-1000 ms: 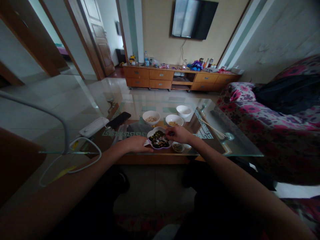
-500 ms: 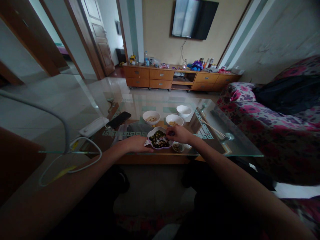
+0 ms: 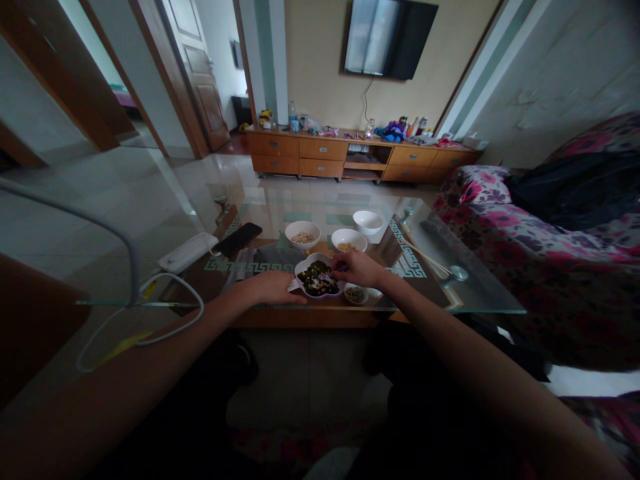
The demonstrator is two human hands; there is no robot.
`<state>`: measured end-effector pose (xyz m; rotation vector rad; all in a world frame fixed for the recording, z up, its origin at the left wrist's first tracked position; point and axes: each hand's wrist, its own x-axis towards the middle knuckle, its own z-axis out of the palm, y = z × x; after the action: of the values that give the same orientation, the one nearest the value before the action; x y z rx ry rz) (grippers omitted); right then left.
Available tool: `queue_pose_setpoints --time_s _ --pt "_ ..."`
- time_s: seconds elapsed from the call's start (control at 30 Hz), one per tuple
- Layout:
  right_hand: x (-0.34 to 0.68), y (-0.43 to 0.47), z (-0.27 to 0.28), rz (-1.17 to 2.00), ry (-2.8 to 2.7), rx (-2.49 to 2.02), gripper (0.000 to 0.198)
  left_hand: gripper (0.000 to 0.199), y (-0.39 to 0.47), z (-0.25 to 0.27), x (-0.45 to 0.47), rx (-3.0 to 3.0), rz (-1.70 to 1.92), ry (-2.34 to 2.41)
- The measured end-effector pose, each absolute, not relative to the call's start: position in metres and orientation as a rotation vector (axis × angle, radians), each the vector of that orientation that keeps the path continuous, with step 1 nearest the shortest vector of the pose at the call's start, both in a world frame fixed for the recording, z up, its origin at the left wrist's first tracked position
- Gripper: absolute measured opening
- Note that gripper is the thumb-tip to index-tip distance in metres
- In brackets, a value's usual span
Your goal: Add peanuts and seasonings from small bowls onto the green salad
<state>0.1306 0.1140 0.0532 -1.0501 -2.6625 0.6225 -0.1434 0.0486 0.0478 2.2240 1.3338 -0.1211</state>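
A white, lobed bowl (image 3: 320, 287) with a short handle sits near the glass table's front edge, filled with dark green and pale bits of food. My left hand (image 3: 275, 288) is at its left side, thumb and fingers around the handle. Over the bowl's right part, my right hand (image 3: 361, 268) has its fingertips pinched together at the food. Whatever those fingers hold is too small to tell. Just below the right hand stands a small dish (image 3: 357, 294) of seed-like bits.
Behind the lobed bowl are white bowls: one with pale bits (image 3: 303, 245), one with yellowish bits (image 3: 349, 240), and another (image 3: 368, 222). A black phone (image 3: 239, 239) and white power strip (image 3: 187, 252) lie left; chopsticks (image 3: 425, 257) lie right. A cable (image 3: 200, 320) loops near my left forearm.
Almost nothing differs. Both hands keep their places at the lobed bowl, and the right fingertips stay over the food.
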Motion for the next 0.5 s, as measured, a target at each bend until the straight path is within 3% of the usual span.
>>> queue_pose_setpoints --time_s 0.5 --pt "0.1245 0.1127 0.049 0.571 -2.682 -1.014 0.013 0.058 0.0487 0.047 -0.1431 2.268 -0.17 1.36"
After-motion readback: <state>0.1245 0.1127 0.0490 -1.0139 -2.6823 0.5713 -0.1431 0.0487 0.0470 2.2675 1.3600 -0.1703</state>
